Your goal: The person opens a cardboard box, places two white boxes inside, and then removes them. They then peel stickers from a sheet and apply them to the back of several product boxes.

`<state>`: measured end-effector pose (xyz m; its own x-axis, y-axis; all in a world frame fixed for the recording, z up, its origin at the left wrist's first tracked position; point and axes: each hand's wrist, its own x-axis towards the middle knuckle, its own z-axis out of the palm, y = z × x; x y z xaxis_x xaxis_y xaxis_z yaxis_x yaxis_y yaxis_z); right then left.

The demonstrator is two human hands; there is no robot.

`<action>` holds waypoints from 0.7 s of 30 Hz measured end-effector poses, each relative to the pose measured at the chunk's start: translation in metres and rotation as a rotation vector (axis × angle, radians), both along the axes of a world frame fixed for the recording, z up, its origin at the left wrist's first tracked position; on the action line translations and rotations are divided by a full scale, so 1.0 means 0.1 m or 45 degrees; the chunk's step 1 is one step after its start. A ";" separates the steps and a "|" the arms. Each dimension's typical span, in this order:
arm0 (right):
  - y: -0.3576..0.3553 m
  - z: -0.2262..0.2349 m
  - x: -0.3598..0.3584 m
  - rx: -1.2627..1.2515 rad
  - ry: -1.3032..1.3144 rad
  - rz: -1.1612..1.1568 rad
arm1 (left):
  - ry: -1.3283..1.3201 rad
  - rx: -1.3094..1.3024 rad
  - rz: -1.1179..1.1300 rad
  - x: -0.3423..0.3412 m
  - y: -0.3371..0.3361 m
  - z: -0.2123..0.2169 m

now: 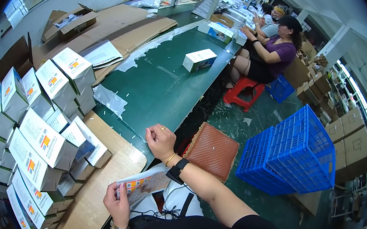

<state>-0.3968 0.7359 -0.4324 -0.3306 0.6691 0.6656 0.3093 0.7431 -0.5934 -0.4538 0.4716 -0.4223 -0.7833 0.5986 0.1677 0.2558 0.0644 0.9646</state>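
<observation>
My left hand [118, 205] is closed on the edge of a sheet of stickers [146, 184], which lies over my lap with orange labels along one side. At the near edge of the green table [154, 95], my right hand [160, 143] is raised with its fingers curled in. Whatever those fingers hold, if anything, is hidden. To the left, stacked white cartons [43, 138] bear small orange labels on their upper faces. They stand on and beside a light wooden board [93, 174]. One white and blue box [199, 60] sits alone farther up the table.
A brown woven cushion [212, 151] lies right of my right hand, with blue plastic crates [300, 151] beyond it. Farther off, a co-worker [279, 50] sits on a red stool [244, 93] at the table. Flattened cardboard [129, 30] covers the table's left side.
</observation>
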 end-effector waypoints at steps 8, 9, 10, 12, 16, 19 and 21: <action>0.02 0.01 0.00 0.015 0.024 -0.007 | -0.012 -0.061 -0.031 -0.02 0.01 0.00; -0.01 0.00 0.00 0.017 0.026 -0.006 | -0.024 -0.054 -0.033 -0.01 0.00 0.00; -0.01 -0.01 0.00 0.021 0.029 -0.005 | -0.035 -0.044 -0.035 -0.01 -0.01 -0.01; -0.01 -0.02 -0.03 0.020 0.035 -0.006 | -0.057 -0.049 -0.042 -0.02 -0.02 -0.03; 0.01 -0.03 -0.01 0.008 0.049 0.000 | -0.063 -0.089 -0.019 -0.04 0.00 -0.01; 0.04 -0.05 -0.02 -0.032 0.038 -0.002 | -0.055 -0.040 -0.028 -0.01 0.00 0.01; 0.06 -0.04 -0.04 0.003 0.100 0.011 | -0.042 -0.016 -0.023 -0.03 0.08 0.01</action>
